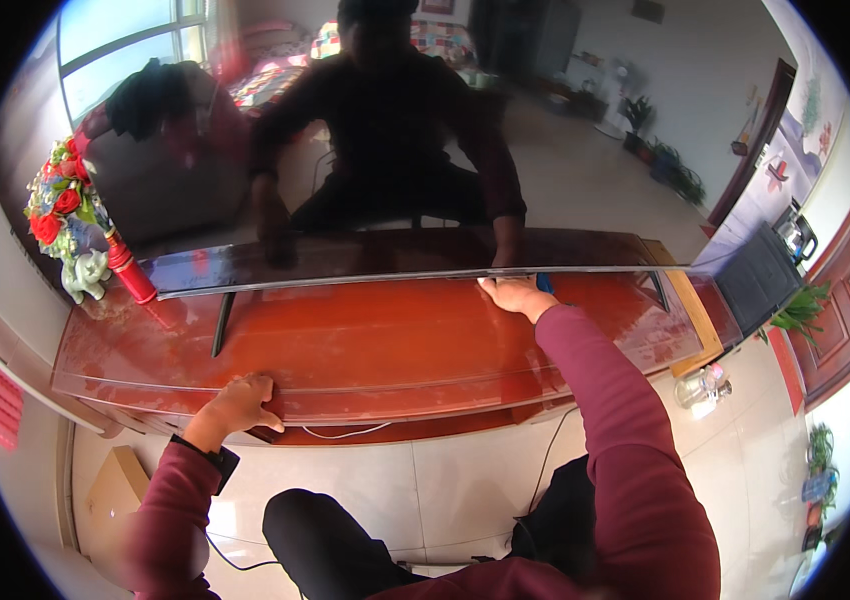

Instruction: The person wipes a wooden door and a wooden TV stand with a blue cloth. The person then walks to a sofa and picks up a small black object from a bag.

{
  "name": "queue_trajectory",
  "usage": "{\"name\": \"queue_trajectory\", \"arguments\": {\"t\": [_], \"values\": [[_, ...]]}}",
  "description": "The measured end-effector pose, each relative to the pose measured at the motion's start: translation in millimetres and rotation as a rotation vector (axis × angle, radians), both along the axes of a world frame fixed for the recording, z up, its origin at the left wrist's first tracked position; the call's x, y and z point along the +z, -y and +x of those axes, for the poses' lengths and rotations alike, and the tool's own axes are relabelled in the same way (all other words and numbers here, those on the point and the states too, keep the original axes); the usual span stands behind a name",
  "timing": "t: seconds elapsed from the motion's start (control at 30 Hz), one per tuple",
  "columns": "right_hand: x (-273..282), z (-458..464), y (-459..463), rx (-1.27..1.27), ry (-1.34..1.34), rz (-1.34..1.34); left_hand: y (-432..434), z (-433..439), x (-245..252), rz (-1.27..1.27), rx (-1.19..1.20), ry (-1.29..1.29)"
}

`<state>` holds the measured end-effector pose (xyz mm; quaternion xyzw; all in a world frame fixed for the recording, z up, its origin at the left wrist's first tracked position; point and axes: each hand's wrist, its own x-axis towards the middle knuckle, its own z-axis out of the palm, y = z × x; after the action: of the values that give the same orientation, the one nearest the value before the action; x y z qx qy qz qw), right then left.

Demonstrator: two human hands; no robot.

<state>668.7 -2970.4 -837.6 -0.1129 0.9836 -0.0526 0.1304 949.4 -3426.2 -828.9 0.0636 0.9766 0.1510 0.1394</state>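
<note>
A wide television with a dark, reflecting screen stands on a glossy reddish-brown TV cabinet. My right hand is at the television's lower edge, right of its middle, with the fingers partly hidden beneath it. Whether those fingers grip anything cannot be seen. A small blue thing shows just beside that hand. At the cabinet's front edge, towards the left, rests my left hand, thumb and fingers apart, holding nothing. A black band is on my left wrist. The television's left leg stands beyond this hand.
Artificial flowers in a red bottle and an elephant figurine stand at the cabinet's left end. A glass jar is on the floor at right, a cardboard box at left. Cables run near my legs.
</note>
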Motion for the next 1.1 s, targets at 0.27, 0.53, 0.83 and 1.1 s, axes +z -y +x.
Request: {"name": "queue_trajectory", "arguments": {"t": [0.27, 0.53, 0.83, 1.1], "values": [[11.1, 17.5, 95.2, 0.127, 0.17, -0.033, -2.6, 1.0, 3.1, 0.012, 0.002, 0.029], [6.6, 52.3, 236.3, 0.313, 0.156, -0.174, -2.7, 2.1, -1.6, -0.005, 0.032, -0.021], [-6.9, 105.3, 361.5, 0.698, 0.0, -0.163, -6.2, -1.8, 6.1, -0.072, 0.042, 0.109], [-14.1, 62.2, 333.1, 0.534, -0.009, -0.261, -5.6, 0.3, 4.0, -0.019, 0.113, 0.112]]}}
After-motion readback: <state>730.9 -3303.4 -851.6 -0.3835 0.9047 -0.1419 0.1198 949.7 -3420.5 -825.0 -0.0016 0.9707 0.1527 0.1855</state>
